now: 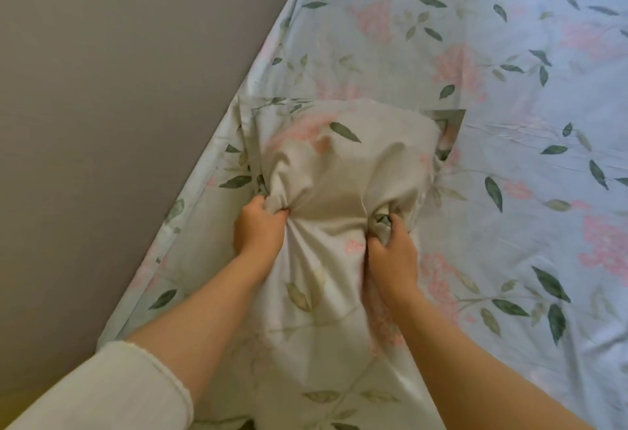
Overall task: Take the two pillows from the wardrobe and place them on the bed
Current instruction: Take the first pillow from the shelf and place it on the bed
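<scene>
pillows: 1 [339, 191] | hands: 2 [260, 229] [394, 246] | beds: 1 [509, 89]

No legible text, label, brand, number or sign found, pillow [326, 171] and bed sheet [509, 89] printed with leaves and pink flowers only, grey wall [119, 89] unmarked

— What is lying there?
— A pillow [326, 191] in a pale floral case with green leaves and pink blooms is resting on the bed [509, 106], close to its left edge.
— How is it looking?
— Its cover is bunching into two gathered tucks at mid-length.
</scene>
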`<state>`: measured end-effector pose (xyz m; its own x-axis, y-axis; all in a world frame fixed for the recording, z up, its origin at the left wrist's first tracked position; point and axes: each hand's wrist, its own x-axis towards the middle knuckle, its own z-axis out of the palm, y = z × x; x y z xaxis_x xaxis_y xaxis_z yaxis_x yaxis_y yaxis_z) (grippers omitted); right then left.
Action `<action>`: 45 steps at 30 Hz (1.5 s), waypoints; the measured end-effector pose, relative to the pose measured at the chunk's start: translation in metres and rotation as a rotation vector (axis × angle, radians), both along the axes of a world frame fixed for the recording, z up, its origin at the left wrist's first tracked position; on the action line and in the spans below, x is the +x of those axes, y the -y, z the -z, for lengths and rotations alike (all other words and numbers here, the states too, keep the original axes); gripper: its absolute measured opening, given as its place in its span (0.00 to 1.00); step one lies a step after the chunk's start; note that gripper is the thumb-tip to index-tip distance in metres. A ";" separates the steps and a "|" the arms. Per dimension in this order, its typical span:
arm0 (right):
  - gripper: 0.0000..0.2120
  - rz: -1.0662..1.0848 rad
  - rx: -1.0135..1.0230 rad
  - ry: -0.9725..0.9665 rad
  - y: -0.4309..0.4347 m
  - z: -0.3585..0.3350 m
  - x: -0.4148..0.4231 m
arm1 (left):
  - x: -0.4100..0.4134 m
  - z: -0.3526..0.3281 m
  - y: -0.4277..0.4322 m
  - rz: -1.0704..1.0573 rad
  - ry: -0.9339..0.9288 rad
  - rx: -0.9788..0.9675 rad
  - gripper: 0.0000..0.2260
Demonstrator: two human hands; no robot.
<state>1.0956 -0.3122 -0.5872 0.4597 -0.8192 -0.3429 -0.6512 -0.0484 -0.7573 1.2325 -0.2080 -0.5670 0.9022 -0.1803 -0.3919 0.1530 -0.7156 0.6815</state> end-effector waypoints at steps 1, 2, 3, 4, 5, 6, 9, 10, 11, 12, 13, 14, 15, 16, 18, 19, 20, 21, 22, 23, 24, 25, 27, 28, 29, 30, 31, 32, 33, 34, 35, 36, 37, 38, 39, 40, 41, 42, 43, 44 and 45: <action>0.16 0.023 -0.033 0.052 -0.001 -0.010 0.007 | 0.008 -0.014 0.003 -0.001 0.043 -0.030 0.07; 0.15 0.044 -0.057 0.101 -0.002 -0.021 0.014 | 0.017 -0.029 0.006 0.005 0.093 -0.048 0.08; 0.17 0.062 -0.076 0.142 -0.003 -0.030 0.021 | 0.026 -0.043 0.007 0.018 0.144 -0.058 0.09; 0.18 0.076 -0.089 0.177 -0.005 -0.040 0.029 | 0.036 -0.058 0.008 0.034 0.191 -0.069 0.09; 0.19 0.084 -0.101 0.212 -0.008 -0.049 0.036 | 0.045 -0.070 0.008 0.045 0.229 -0.082 0.09; 0.19 0.086 -0.113 0.242 -0.010 -0.057 0.044 | 0.054 -0.081 0.006 0.050 0.261 -0.098 0.09; 0.23 0.071 -0.133 0.291 -0.018 -0.075 0.064 | 0.076 -0.098 -0.003 0.044 0.332 -0.132 0.10; 0.24 0.056 -0.132 0.287 -0.021 -0.077 0.070 | 0.083 -0.099 -0.008 0.044 0.346 -0.120 0.10; 0.25 0.040 -0.116 0.263 -0.022 -0.077 0.074 | 0.089 -0.097 -0.013 0.052 0.346 -0.082 0.11; 0.25 0.029 -0.081 0.211 -0.023 -0.074 0.077 | 0.095 -0.092 -0.018 0.075 0.319 -0.023 0.13; 0.26 0.025 -0.021 0.132 -0.024 -0.071 0.079 | 0.102 -0.083 -0.024 0.115 0.261 0.053 0.16; 0.28 0.023 0.056 0.046 -0.026 -0.065 0.079 | 0.106 -0.073 -0.032 0.164 0.183 0.147 0.20; 0.30 0.018 0.140 -0.029 -0.028 -0.058 0.078 | 0.109 -0.062 -0.040 0.221 0.101 0.253 0.24; 0.32 0.010 0.219 -0.085 -0.031 -0.049 0.076 | 0.110 -0.051 -0.049 0.283 0.028 0.340 0.27; 0.33 -0.012 0.333 -0.165 -0.042 -0.031 0.067 | 0.102 -0.029 -0.066 0.370 -0.077 0.403 0.29; 0.34 -0.014 0.363 -0.188 -0.049 -0.021 0.061 | 0.096 -0.019 -0.074 0.383 -0.102 0.407 0.29; 0.35 -0.005 0.381 -0.210 -0.056 -0.012 0.056 | 0.089 -0.010 -0.082 0.381 -0.117 0.412 0.28; 0.37 0.011 0.394 -0.231 -0.062 -0.003 0.050 | 0.082 0.000 -0.090 0.360 -0.124 0.415 0.29; 0.39 0.031 0.409 -0.247 -0.069 0.005 0.044 | 0.076 0.008 -0.097 0.321 -0.125 0.420 0.30; 0.42 0.054 0.427 -0.257 -0.075 0.013 0.038 | 0.071 0.016 -0.105 0.272 -0.119 0.428 0.32; 0.44 0.085 0.453 -0.265 -0.079 0.018 0.033 | 0.067 0.025 -0.113 0.211 -0.108 0.435 0.34; 0.45 0.122 0.492 -0.260 -0.083 0.022 0.030 | 0.064 0.032 -0.120 0.137 -0.100 0.439 0.37; 0.44 0.201 0.596 -0.202 -0.088 0.028 0.025 | 0.058 0.046 -0.135 -0.017 -0.148 0.426 0.43; 0.43 0.223 0.642 -0.176 -0.090 0.031 0.024 | 0.056 0.052 -0.142 -0.079 -0.210 0.390 0.45; 0.41 0.223 0.661 -0.158 -0.092 0.033 0.024 | 0.056 0.056 -0.148 -0.121 -0.277 0.342 0.46; 0.38 0.209 0.657 -0.147 -0.093 0.034 0.025 | 0.057 0.059 -0.154 -0.133 -0.320 0.311 0.44; 0.36 0.194 0.641 -0.134 -0.095 0.033 0.026 | 0.059 0.058 -0.158 -0.107 -0.325 0.317 0.39; 0.34 0.184 0.618 -0.120 -0.097 0.030 0.028 | 0.062 0.055 -0.161 -0.057 -0.298 0.347 0.33; 0.32 0.171 0.591 -0.103 -0.099 0.026 0.030 | 0.066 0.051 -0.164 -0.007 -0.250 0.374 0.27; 0.30 0.153 0.565 -0.084 -0.100 0.021 0.032 | 0.070 0.046 -0.167 0.024 -0.199 0.385 0.21; 0.28 0.130 0.535 -0.068 -0.101 0.015 0.033 | 0.073 0.039 -0.169 0.038 -0.152 0.380 0.16; 0.27 0.107 0.509 -0.059 -0.101 0.009 0.035 | 0.074 0.032 -0.172 0.046 -0.113 0.371 0.13; 0.26 0.088 0.489 -0.058 -0.102 0.003 0.036 | 0.073 0.024 -0.174 0.055 -0.072 0.367 0.11; 0.25 0.076 0.468 -0.061 -0.103 -0.003 0.036 | 0.071 0.017 -0.177 0.065 -0.031 0.372 0.10; 0.25 0.069 0.450 -0.065 -0.105 -0.010 0.036 | 0.069 0.011 -0.179 0.070 0.018 0.370 0.10; 0.25 0.064 0.438 -0.070 -0.107 -0.016 0.035 | 0.067 0.005 -0.182 0.071 0.074 0.366 0.09; 0.25 0.054 0.436 -0.078 -0.109 -0.022 0.034 | 0.063 0.000 -0.183 0.066 0.128 0.364 0.09; 0.26 0.037 0.442 -0.095 -0.113 -0.027 0.033 | 0.062 -0.002 -0.185 0.057 0.166 0.369 0.09; 0.26 0.008 0.454 -0.125 -0.116 -0.029 0.031 | 0.062 -0.003 -0.188 0.042 0.177 0.392 0.08; 0.27 -0.030 0.473 -0.162 -0.121 -0.030 0.029 | 0.062 -0.001 -0.191 0.034 0.143 0.437 0.08; 0.28 -0.069 0.496 -0.202 -0.125 -0.031 0.026 | 0.063 0.000 -0.193 0.037 0.071 0.498 0.12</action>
